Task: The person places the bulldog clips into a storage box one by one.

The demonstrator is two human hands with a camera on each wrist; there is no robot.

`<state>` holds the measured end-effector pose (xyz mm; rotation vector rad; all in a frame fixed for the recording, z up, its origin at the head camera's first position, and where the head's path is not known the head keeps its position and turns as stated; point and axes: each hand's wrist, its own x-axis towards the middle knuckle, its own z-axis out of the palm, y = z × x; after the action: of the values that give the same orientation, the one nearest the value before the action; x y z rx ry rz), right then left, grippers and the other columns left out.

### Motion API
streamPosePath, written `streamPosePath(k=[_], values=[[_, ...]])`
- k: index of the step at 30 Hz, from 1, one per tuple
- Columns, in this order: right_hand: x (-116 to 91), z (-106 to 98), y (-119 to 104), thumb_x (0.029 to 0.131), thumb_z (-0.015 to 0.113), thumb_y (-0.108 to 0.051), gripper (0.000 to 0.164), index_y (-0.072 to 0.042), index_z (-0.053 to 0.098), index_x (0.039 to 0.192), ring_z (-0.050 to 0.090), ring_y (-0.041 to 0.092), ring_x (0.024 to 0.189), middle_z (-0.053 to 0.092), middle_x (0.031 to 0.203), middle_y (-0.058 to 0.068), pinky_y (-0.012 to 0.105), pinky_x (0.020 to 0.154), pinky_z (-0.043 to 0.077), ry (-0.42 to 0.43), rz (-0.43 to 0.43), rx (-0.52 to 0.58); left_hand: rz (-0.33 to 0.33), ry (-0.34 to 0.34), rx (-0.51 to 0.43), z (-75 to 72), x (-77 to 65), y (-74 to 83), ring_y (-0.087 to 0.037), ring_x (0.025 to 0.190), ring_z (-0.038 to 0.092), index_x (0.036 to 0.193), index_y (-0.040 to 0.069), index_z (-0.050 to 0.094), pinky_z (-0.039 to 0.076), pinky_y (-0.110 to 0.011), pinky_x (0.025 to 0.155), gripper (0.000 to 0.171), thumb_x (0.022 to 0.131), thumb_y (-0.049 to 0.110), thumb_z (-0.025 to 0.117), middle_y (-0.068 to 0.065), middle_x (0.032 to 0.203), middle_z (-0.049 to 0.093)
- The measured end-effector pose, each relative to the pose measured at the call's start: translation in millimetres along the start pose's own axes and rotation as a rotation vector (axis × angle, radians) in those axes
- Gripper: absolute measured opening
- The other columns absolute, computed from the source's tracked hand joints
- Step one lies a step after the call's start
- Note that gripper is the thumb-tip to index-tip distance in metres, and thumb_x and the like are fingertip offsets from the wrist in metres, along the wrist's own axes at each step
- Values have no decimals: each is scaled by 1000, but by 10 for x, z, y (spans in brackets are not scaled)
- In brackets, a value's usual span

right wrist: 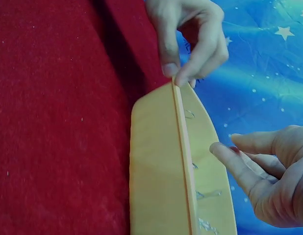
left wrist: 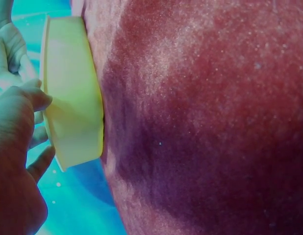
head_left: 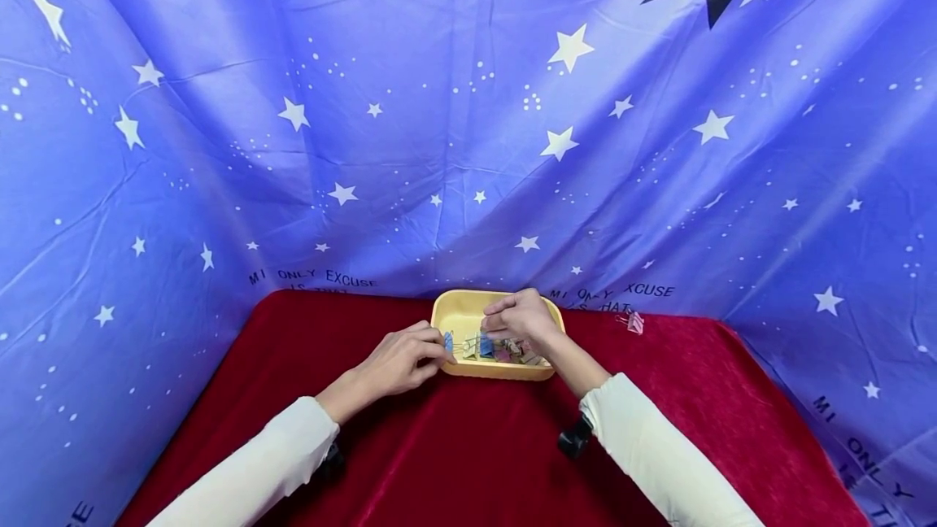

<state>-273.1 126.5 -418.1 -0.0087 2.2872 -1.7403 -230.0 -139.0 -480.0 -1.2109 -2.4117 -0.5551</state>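
Note:
A shallow yellow plastic container (head_left: 498, 372) stands near the far edge of the red cloth, with several binder clips inside, among them a blue clip (head_left: 486, 345). My left hand (head_left: 406, 360) pinches its rim at the left end, thumb outside, as the right wrist view shows. Another blue clip (head_left: 449, 340) lies close to those fingertips. Over the container is my right hand (head_left: 523, 320), its fingers loosely bent and pointing left. No clip is plainly visible in it, though a small reddish patch shows between its fingers in the right wrist view.
A pink binder clip (head_left: 635, 323) lies on the red cloth (head_left: 454, 446) to the right of the container. Blue star-printed fabric (head_left: 454, 145) hangs behind and along both sides. A dark wrist camera (head_left: 574, 437) sits under the right sleeve.

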Motion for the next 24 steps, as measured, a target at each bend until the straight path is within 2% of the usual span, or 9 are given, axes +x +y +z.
streamPosePath(k=[5,11,15,21,24], values=[[-21,-187,22,91,83,10,38,18,74,128,87,35,95,83,111,30,41,90,69,21,20,18,8,5,10,22,-2,-5,-9,99,65,108,27,90,58,-22,76,22,96,10,84,9,104,76],[-76,-477,37,94,79,13,38,21,71,130,86,23,86,83,112,30,39,89,69,41,5,84,1,1,-1,19,-6,0,-9,101,66,108,26,90,59,-23,77,23,95,8,84,10,105,77],[-124,-689,42,95,79,11,38,20,71,132,86,17,85,84,110,27,34,86,69,62,-4,82,-12,-15,-10,10,-3,10,-10,102,66,108,26,90,59,-24,77,23,95,8,83,9,105,77],[-163,-987,74,97,79,7,48,22,65,140,85,14,85,85,108,25,35,89,69,92,-7,74,-21,-28,-13,-8,11,25,-10,101,66,108,26,90,59,-24,77,23,96,8,83,9,105,77],[-181,-1128,108,98,79,7,52,24,61,143,85,13,85,86,103,20,35,89,69,112,-6,73,-19,-26,-13,-22,21,33,-10,102,66,108,26,90,59,-24,78,23,96,8,83,9,105,77]])
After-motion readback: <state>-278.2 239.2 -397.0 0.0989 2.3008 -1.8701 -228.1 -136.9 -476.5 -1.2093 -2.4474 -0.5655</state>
